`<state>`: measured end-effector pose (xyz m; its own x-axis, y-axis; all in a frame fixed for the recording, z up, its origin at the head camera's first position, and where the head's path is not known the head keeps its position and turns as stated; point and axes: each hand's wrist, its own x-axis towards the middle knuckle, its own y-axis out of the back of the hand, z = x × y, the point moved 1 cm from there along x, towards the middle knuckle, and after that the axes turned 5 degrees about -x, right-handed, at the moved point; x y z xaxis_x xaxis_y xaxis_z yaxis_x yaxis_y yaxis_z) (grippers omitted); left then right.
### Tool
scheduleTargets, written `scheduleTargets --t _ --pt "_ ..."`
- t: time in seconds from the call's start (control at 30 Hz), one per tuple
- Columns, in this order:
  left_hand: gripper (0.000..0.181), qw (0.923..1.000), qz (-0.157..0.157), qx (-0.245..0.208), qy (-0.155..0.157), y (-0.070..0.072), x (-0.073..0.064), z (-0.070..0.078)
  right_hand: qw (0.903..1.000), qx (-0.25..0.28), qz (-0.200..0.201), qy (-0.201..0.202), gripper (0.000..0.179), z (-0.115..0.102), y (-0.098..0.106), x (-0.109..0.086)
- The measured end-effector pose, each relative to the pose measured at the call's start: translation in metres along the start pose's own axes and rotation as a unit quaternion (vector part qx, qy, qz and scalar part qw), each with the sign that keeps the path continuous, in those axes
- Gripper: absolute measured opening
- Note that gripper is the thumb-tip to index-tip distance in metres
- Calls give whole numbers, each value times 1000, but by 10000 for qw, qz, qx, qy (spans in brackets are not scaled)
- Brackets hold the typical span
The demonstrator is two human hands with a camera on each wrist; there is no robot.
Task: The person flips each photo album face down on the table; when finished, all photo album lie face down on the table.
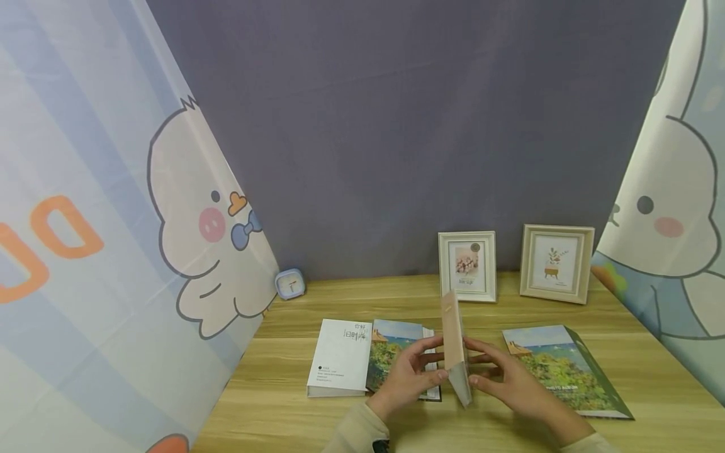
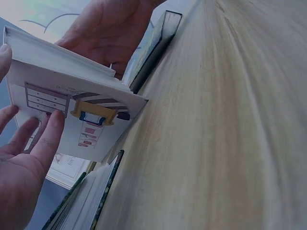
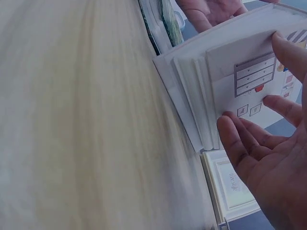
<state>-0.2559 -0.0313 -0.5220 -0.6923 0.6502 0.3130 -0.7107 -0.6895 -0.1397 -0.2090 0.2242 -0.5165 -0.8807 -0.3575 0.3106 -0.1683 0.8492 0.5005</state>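
A pale photo album [image 1: 452, 333] with a peach spine stands on edge between the two hands, its spine facing upward. Fingertips of my left hand [image 1: 409, 372] hold it from the left side, over a printed cover [image 2: 84, 136] with drawn drawers and a lamp. From the right, my right hand [image 1: 506, 377] supports the other cover [image 3: 249, 57], thumb nearer me and fingers farther along. White page edges [image 3: 194, 105] show along its lower side, close over the table. Left of the hands lie a white album [image 1: 340, 358] and a painted landscape album [image 1: 391, 343], partly covered by the left hand.
Another landscape album [image 1: 557, 365] lies on the wooden table [image 1: 272, 415] to the right. Two framed pictures, one with flowers [image 1: 467, 267] and one with a potted plant [image 1: 557, 264], stand at the back. A small blue clock [image 1: 290, 284] sits at the back left.
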Motion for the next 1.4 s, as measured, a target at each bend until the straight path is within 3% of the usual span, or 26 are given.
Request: scheduleTargets --t 0.27,0.47,0.83,1.1,1.27,1.4 --pt "58 9993 -292 -177 -121 -4 1 -2 9988 450 35 183 69 0 2 -1" --pt "59 9997 -222 -126 -31 -9 0 0 9960 807 4 386 68 2 6 -1" --pt "59 9996 -223 151 -91 -15 3 -4 9949 905 95 431 66 -2 19 -6" --pt "57 9992 -212 237 221 -17 7 -2 9883 1369 -201 638 64 -8 30 -7" --pt "57 9974 -292 277 596 -17 10 -1 9825 1602 -286 907 65 -12 37 -10" --pt "60 9942 -339 470 907 -14 14 2 9824 1619 -329 872 66 -13 41 -13"
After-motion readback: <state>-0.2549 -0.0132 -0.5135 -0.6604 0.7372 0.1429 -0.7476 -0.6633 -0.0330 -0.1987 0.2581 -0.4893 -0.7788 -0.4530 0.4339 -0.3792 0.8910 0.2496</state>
